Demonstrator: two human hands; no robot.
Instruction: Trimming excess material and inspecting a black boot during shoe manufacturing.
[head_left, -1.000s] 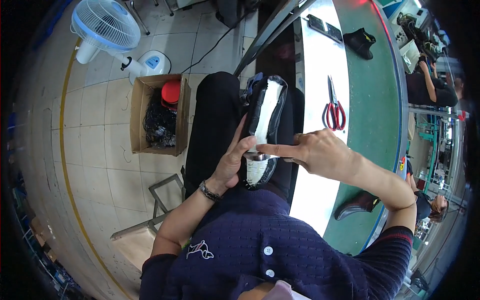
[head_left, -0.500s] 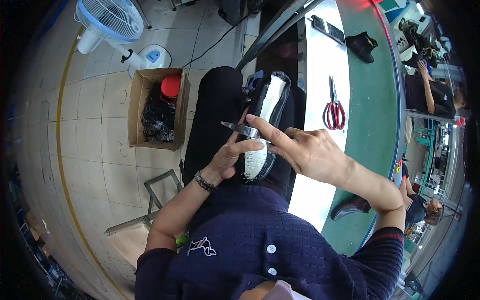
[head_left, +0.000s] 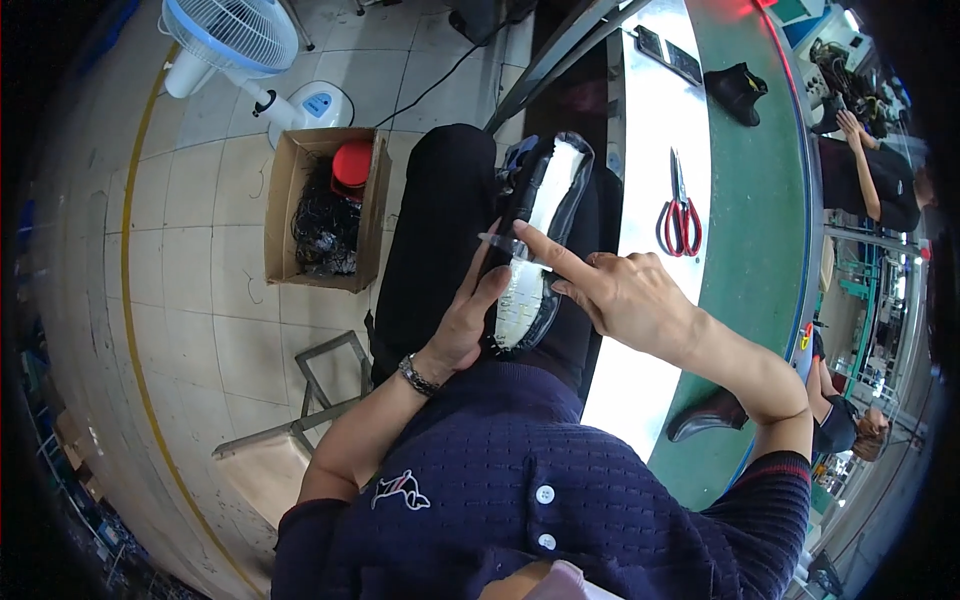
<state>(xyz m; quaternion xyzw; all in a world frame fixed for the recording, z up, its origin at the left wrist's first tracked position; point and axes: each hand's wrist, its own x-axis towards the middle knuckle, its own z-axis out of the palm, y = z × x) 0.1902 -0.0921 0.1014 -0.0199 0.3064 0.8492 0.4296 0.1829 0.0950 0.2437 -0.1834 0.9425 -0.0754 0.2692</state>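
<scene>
Mid-frame, the left hand point(head_left: 461, 325) holds a black pale-soled shoe point(head_left: 548, 205) while the right hand point(head_left: 636, 292), gripping a silver metal blade point(head_left: 500, 242), seemingly scrapes, next needing steady pressure.

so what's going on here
A person has a black shoe over the lap, its pale underside facing up. The left hand holds it from the side, while the right hand holds a metal blade across it, index finger extended. Red-handled scissors lie on the shiny tabletop to the right; a cardboard box with dark tangled scraps is to the left.
</scene>
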